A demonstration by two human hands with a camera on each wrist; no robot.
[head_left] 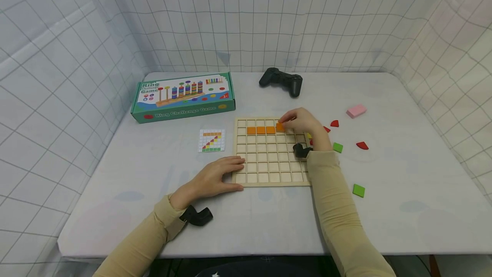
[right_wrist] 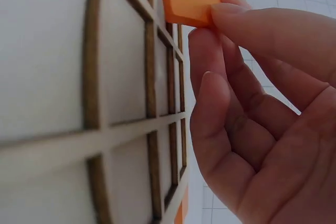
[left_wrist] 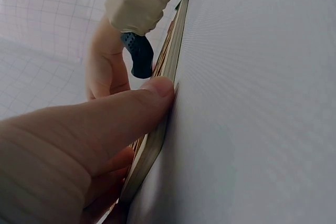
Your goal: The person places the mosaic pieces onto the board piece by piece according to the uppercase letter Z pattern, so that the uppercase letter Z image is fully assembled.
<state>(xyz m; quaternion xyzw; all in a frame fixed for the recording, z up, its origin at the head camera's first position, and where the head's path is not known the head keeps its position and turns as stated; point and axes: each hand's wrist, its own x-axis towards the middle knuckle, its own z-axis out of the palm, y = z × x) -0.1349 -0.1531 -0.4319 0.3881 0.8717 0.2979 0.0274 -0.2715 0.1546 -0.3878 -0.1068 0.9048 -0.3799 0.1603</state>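
Your right hand pinches an orange tile at the wooden board.
The tile, tilted between your thumb and fingers, is just right of three orange tiles set in one row; your left hand rests at the board's near-left corner, thumb spread from the fingers. A picture card lies ahead of that hand, a red piece right of your right hand.

With our right hand we pinch an orange square tile over the wooden grid board; our left hand rests on its left edge. We see a pattern card left of the board and, beyond the board, the Ring Challenge Game box and a black gamepad.
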